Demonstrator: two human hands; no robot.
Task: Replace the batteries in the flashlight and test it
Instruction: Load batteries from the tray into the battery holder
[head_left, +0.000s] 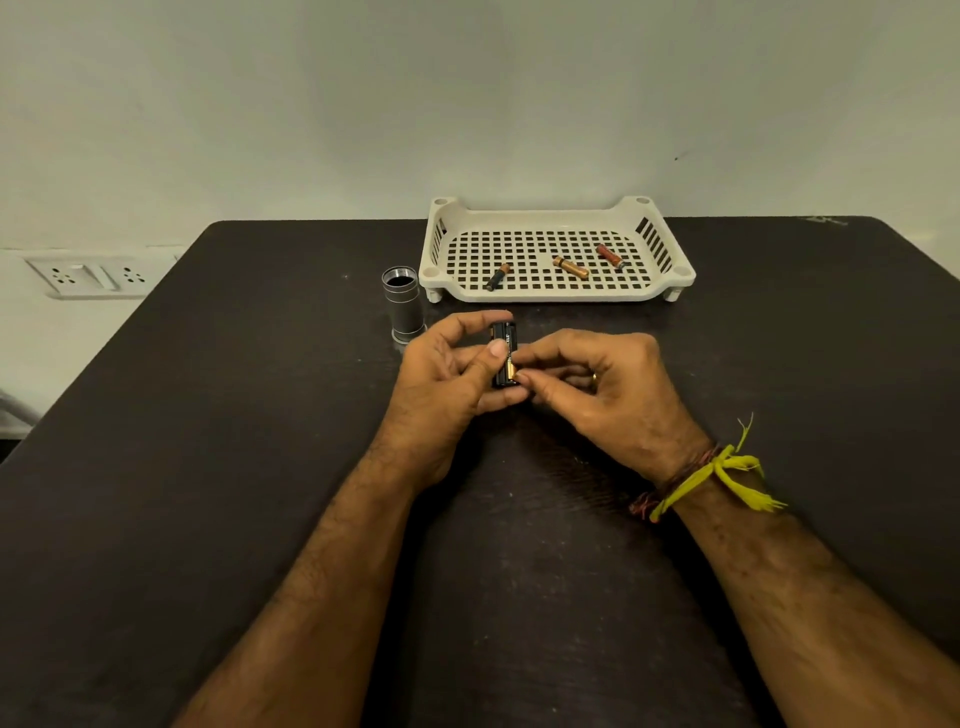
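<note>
My left hand (444, 374) grips a black battery holder (505, 338) upright, with gold-and-black batteries showing in it. The fingertips of my right hand (597, 387) pinch the holder's lower right side, at a battery's gold end. The silver flashlight body (401, 302) stands open end up on the table, just left of my hands. In the white perforated tray (670, 280) behind lie three loose batteries: a black-and-gold one (497, 276) at the left, a gold one (570, 267) in the middle, a red one (610, 256) at the right.
The dark table (208, 415) runs to a pale wall at the back. A white socket panel (88, 276) sits on the wall at the far left. A yellow thread band (722, 470) circles my right wrist.
</note>
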